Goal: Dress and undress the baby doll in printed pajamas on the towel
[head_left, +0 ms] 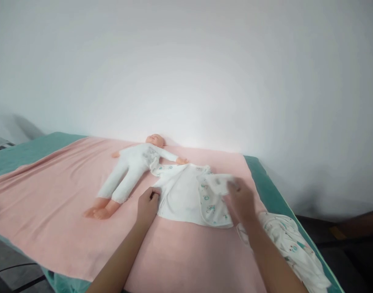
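Note:
A white baby shirt (182, 195) lies spread on the pink blanket (67, 203), with a small coloured print on its turned-back front panel. My left hand (148, 205) is closed on the shirt's left edge. On the other side, my right hand (241, 199), blurred, pinches a raised part of the same shirt, seemingly a sleeve. Just left of the shirt a baby doll (128, 165) in a white suit lies on its back, head toward the wall. One doll hand rests close to the shirt's top edge.
A crumpled white printed cloth (293, 240) lies at the right edge, partly behind my right forearm. Green cover (259, 175) shows around the blanket. A pale wall (186, 73) stands along the back. Past the right edge are dark objects.

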{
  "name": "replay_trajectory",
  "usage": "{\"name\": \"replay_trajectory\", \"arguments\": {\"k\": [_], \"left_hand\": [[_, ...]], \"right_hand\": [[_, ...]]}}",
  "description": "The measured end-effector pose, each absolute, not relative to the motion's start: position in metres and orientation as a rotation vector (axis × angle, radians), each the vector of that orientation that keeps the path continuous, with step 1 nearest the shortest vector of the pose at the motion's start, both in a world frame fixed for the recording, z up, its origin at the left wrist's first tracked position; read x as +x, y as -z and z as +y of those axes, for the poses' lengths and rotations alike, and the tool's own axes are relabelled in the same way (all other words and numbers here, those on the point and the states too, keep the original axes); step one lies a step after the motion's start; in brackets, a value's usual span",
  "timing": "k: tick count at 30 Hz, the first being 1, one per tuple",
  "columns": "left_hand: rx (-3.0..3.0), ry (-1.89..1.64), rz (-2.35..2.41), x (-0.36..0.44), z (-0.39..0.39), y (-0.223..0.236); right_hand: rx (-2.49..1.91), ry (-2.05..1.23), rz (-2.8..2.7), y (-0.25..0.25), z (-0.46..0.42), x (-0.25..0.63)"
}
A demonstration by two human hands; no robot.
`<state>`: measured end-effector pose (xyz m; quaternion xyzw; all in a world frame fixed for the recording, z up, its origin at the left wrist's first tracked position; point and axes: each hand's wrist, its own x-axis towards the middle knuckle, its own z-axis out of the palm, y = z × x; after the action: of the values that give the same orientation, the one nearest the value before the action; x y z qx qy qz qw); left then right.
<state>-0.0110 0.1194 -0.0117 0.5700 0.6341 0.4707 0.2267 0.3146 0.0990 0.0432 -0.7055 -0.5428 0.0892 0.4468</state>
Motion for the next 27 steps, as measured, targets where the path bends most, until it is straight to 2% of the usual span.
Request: {"name": "replay_trajectory", "arguments": {"k": [4,6,10,16,19,23,25,27], "left_hand": [[1.573,-1.291,1.745,-0.012,0.121,0.014],[1.572,-1.29,1.751,-0.012,0.121,0.014],[1.56,-1.296,1.745,-0.012,0.12,0.013],[1.556,-1.296,1.722,-0.011,0.118,0.01],[1.56,-1.301,1.714,-0.01,0.118,0.01],[1.556,-1.302,1.718,-0.01,0.119,0.01],[1.554,-1.302,1.721,-0.01,0.119,0.01],[1.553,-1.304,1.712,-0.011,0.119,0.01]], "right_hand": [[-1.92,-0.188,-0.831,-0.048,0.108,0.384],[-1.942,-0.067,-0.805,-0.043,0.11,0.393],[-1.783,0.152,-1.167,-0.031,0.111,0.358],[-1.384,-0.152,-1.846,-0.028,0.087,0.282],[-1.509,-0.025,-2.075,-0.024,0.069,0.252],[-1.806,0.208,-2.043,-0.015,0.062,0.227],[-1.847,0.154,-2.014,-0.017,0.065,0.225],[-1.845,-0.037,-1.963,-0.025,0.071,0.234]]}}
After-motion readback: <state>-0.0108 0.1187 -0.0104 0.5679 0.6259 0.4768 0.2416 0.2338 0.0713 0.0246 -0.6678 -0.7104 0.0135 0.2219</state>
